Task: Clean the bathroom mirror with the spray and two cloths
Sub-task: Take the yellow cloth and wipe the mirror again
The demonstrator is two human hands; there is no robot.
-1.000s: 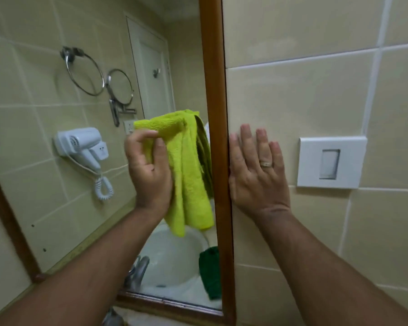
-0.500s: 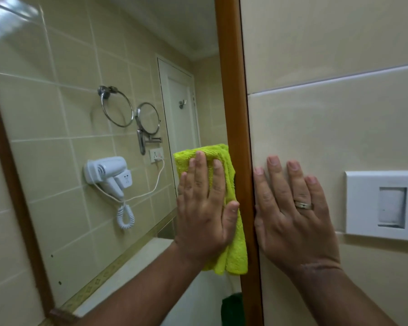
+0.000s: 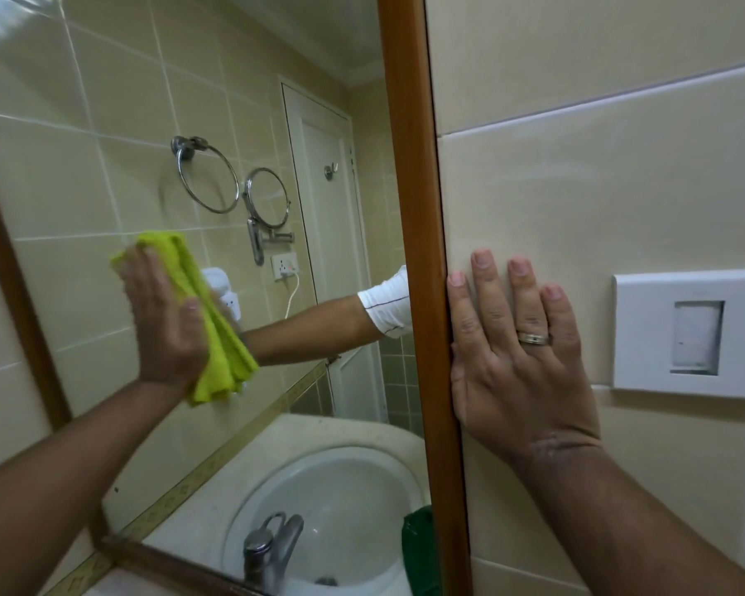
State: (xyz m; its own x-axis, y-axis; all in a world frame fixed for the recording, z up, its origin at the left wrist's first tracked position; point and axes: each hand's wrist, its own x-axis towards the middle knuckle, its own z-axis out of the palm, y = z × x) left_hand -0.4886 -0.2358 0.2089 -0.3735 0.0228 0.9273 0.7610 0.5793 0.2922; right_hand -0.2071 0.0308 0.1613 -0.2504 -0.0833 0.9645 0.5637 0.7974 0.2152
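Note:
The mirror [image 3: 104,101] fills the left half of the view inside a brown wooden frame [image 3: 422,251]. My left hand [image 3: 164,320] presses a folded lime-green cloth [image 3: 216,337] flat against the glass at mid-left. My right hand [image 3: 517,359] lies flat and spread on the beige wall tile, thumb side against the frame's right edge, holding nothing; a ring is on one finger. A dark green cloth [image 3: 418,548] shows as a reflection at the mirror's lower right. No spray bottle is in view.
Reflected in the glass are a towel ring [image 3: 209,174], a round shaving mirror [image 3: 267,200], a wall socket [image 3: 284,266], a white door, the sink basin [image 3: 345,501] and its tap [image 3: 272,548]. A white wall plate [image 3: 693,337] sits right of my right hand.
My left hand has swept the lime-green cloth leftward across the glass, away from the frame. The view has tilted down, so the sink shows again. My right hand stays on the tile.

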